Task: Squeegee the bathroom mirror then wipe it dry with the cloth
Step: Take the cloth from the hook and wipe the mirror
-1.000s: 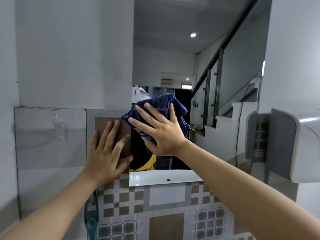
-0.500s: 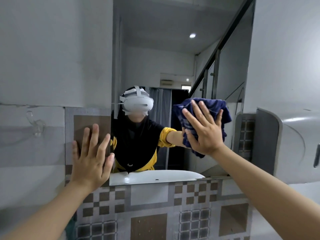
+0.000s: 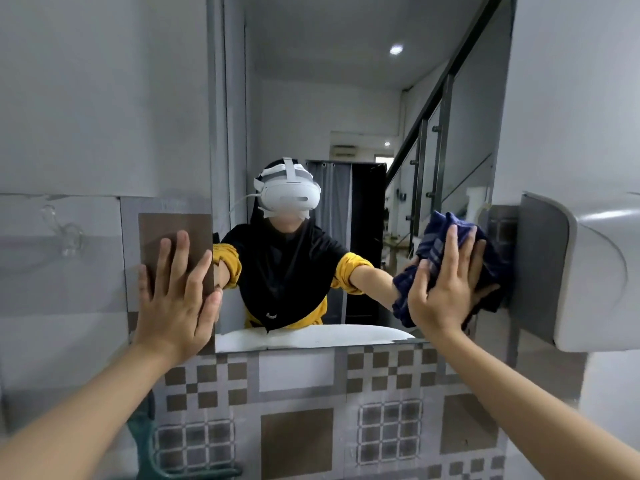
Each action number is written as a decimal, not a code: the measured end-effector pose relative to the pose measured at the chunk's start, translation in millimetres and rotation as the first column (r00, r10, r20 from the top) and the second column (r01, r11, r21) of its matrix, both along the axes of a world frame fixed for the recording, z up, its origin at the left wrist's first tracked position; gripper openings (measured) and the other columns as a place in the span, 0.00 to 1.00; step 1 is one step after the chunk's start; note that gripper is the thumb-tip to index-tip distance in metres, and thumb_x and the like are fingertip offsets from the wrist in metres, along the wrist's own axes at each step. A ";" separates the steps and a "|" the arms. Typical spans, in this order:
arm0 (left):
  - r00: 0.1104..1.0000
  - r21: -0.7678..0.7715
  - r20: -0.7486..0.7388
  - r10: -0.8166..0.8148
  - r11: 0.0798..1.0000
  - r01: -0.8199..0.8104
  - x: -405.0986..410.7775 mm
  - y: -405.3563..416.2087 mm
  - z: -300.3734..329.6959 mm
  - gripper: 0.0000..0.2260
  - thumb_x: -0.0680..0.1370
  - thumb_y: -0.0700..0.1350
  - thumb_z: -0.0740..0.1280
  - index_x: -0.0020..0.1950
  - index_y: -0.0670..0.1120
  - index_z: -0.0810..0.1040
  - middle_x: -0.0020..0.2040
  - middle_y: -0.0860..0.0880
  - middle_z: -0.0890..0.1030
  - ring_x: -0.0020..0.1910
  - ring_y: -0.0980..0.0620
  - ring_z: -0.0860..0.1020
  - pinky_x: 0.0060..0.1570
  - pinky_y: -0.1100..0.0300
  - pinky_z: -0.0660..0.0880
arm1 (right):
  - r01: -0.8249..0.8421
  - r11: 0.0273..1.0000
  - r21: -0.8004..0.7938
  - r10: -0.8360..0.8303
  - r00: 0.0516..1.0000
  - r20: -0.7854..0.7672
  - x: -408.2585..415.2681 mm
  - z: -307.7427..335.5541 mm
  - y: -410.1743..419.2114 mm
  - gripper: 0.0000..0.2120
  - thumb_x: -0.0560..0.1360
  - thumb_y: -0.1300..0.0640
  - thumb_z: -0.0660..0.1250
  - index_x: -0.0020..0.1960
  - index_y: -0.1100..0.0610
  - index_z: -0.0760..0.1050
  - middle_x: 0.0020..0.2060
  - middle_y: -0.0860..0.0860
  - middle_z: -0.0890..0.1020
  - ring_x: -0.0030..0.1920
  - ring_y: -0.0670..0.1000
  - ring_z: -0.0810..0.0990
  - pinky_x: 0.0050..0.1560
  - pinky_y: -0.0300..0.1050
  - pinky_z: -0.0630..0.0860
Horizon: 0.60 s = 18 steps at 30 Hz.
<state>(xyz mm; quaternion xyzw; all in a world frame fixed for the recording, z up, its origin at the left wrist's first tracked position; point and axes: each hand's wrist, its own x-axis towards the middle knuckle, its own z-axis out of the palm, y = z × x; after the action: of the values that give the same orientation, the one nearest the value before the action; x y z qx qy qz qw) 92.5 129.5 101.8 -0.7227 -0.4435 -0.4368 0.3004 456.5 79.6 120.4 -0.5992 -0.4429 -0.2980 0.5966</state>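
Note:
The tall frameless mirror hangs on the wall in front of me and reflects a person in a headset. My right hand presses a bunched dark blue cloth flat against the glass at the mirror's lower right edge. My left hand rests flat on the tiled wall just left of the mirror's lower left edge, fingers spread, holding nothing. No squeegee is in view.
A white wall-mounted dispenser juts out just right of the cloth. A clear plastic hook sticks to the wall at left. Patterned brown and grey tiles cover the wall below the mirror. A green object shows at lower left.
My right hand has swept the cloth rightwards across the glass, from the mirror's lower left to its lower right edge. My left hand has stayed on the wall.

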 end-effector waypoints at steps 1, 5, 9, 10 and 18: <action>1.000 -0.013 0.001 -0.004 1.000 0.004 -0.6 -1.5 0.8 0.29 0.78 0.60 0.44 0.74 0.44 0.57 0.78 0.42 0.48 0.77 0.43 0.43 0.69 0.33 0.45 | 0.005 1.000 0.010 -0.005 1.000 -0.013 -11.5 -2.0 1.8 0.30 0.77 0.48 0.54 0.78 0.46 0.50 0.79 0.50 0.51 0.78 0.52 0.46 0.67 0.76 0.38; 1.000 -0.063 -0.005 -0.001 0.998 0.001 -8.7 -6.9 6.9 0.29 0.77 0.62 0.46 0.74 0.49 0.58 0.78 0.45 0.49 0.77 0.47 0.44 0.70 0.34 0.46 | 0.024 0.999 0.040 -0.025 0.999 0.035 -60.4 -1.3 9.3 0.29 0.77 0.47 0.54 0.76 0.49 0.56 0.77 0.54 0.58 0.77 0.56 0.52 0.65 0.79 0.42; 0.995 -0.069 -0.102 0.016 0.997 -0.024 -23.1 -11.1 11.4 0.28 0.76 0.57 0.52 0.75 0.53 0.55 0.79 0.47 0.48 0.77 0.50 0.43 0.70 0.32 0.47 | -0.006 0.997 0.071 -0.006 0.985 0.174 -113.8 3.2 17.2 0.29 0.75 0.49 0.59 0.75 0.48 0.59 0.75 0.55 0.63 0.76 0.57 0.57 0.63 0.79 0.42; 0.992 -0.066 -0.123 0.018 0.998 -0.026 -26.6 -12.2 11.7 0.28 0.76 0.57 0.52 0.75 0.54 0.54 0.79 0.48 0.47 0.77 0.50 0.44 0.70 0.33 0.45 | -0.011 0.997 0.074 -0.005 0.978 0.208 -126.7 4.1 19.1 0.30 0.74 0.50 0.60 0.75 0.48 0.59 0.75 0.55 0.64 0.76 0.56 0.57 0.63 0.79 0.42; 0.986 -0.035 -0.162 0.043 0.998 -0.049 -41.7 -5.9 1.9 0.29 0.74 0.53 0.54 0.75 0.54 0.55 0.78 0.48 0.50 0.77 0.49 0.47 0.71 0.39 0.40 | -0.069 0.996 0.051 0.040 0.901 0.433 -199.2 5.4 26.5 0.31 0.72 0.50 0.62 0.74 0.47 0.62 0.74 0.52 0.66 0.76 0.53 0.58 0.65 0.80 0.46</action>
<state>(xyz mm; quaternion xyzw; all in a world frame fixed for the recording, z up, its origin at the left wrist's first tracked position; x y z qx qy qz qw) 50.9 123.6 103.7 -0.7509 -0.4427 -0.3611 0.3314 257.3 106.0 125.7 -0.4860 -0.5706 -0.4206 0.5113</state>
